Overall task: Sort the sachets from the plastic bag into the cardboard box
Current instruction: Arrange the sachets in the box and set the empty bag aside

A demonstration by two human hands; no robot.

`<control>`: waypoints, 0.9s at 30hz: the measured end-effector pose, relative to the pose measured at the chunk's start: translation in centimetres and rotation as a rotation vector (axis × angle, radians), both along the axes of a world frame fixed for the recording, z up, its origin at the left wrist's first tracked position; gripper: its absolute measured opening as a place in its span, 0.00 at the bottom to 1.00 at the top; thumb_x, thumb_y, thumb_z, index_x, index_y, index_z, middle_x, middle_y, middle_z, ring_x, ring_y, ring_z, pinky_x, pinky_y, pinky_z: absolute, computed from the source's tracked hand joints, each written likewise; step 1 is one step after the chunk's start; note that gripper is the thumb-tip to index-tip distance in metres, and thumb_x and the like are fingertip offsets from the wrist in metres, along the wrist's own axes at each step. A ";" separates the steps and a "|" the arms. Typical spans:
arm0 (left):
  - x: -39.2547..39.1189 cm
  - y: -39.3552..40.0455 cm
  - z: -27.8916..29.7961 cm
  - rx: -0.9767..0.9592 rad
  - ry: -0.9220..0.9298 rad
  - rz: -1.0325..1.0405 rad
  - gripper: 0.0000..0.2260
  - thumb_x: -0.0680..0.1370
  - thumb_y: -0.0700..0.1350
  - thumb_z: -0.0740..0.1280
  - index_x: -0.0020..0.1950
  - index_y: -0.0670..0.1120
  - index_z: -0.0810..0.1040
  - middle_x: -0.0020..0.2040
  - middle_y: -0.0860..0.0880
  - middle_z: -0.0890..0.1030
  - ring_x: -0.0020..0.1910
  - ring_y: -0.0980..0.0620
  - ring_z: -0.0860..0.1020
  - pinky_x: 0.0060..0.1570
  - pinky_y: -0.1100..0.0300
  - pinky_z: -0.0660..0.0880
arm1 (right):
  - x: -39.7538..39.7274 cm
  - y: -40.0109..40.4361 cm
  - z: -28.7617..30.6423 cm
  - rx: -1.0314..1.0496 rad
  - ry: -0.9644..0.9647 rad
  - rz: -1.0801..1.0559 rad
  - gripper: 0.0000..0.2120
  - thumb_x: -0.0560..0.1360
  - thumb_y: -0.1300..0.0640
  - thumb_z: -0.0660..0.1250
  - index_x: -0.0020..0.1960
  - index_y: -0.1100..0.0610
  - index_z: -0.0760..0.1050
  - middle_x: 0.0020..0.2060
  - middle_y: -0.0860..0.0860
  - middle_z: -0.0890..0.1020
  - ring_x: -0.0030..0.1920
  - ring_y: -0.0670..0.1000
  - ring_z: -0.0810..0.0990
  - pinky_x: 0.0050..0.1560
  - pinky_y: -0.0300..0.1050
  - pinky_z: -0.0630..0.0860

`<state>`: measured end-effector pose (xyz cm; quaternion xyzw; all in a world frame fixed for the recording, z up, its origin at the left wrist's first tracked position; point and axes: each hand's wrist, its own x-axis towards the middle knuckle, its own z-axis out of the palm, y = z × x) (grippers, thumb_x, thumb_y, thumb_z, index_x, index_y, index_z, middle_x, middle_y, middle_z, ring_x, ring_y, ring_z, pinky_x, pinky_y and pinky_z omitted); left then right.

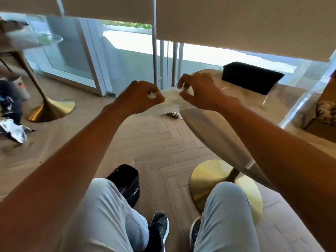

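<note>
The fingers (154,94) of the left hand (141,99) are curled in and pinch one end of a see-through plastic bag (171,99). The fingers (187,91) of the right hand (198,91) are curled in too and pinch the other end. The bag is stretched between the two hands, up in the air by the near edge of the surface (209,120). Its long side runs from left to right, from one hand to the other. The picture is blurry there, so the bag may hold small things, but I cannot tell. Both arms reach forward from the bottom of the view. The surface is round and pale and stands on a shiny gold base (218,179). On the far part of the surface sits a black box (252,77). At the right edge sits a brown cardboard box (325,113), partly cut off, with something pale and crumpled inside. The person sits with knees in light trousers (112,215) and dark shoes (160,226) on a wooden floor (163,142). A black bin (127,180) stands by the left knee. Far to the left is another table with a gold foot (51,110), with dark and silver things on the floor next to it.
</note>
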<state>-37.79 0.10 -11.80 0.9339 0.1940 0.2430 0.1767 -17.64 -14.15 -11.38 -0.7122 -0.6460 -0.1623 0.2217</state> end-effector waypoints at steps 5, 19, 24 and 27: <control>-6.0 1.9 -2.0 -0.055 -0.063 0.181 0.14 0.73 0.54 0.76 0.53 0.51 0.78 0.47 0.54 0.81 0.46 0.55 0.79 0.47 0.62 0.74 | -5.5 5.2 -1.3 0.019 -0.067 0.101 0.12 0.81 0.53 0.68 0.64 0.51 0.79 0.52 0.47 0.85 0.63 0.54 0.74 0.64 0.53 0.60; -14.8 6.2 -18.3 -0.390 0.165 0.511 0.17 0.75 0.40 0.70 0.63 0.52 0.79 0.48 0.55 0.80 0.52 0.53 0.81 0.56 0.61 0.75 | -15.3 16.4 -19.2 -0.190 0.191 0.204 0.11 0.76 0.65 0.69 0.48 0.51 0.86 0.45 0.49 0.87 0.53 0.58 0.78 0.46 0.47 0.70; -14.9 8.4 -27.1 -0.418 0.237 0.589 0.13 0.76 0.45 0.70 0.59 0.55 0.79 0.51 0.57 0.83 0.55 0.51 0.81 0.61 0.49 0.75 | -16.1 20.4 -29.0 -0.395 0.362 0.152 0.16 0.71 0.72 0.67 0.44 0.53 0.85 0.42 0.53 0.86 0.46 0.58 0.79 0.44 0.55 0.79; -14.5 9.4 -32.6 -0.483 0.323 0.602 0.11 0.77 0.47 0.70 0.59 0.55 0.78 0.54 0.57 0.83 0.55 0.51 0.80 0.62 0.49 0.73 | -16.3 21.3 -33.4 -0.571 0.398 0.097 0.15 0.72 0.72 0.67 0.47 0.54 0.85 0.44 0.54 0.85 0.41 0.53 0.78 0.42 0.48 0.78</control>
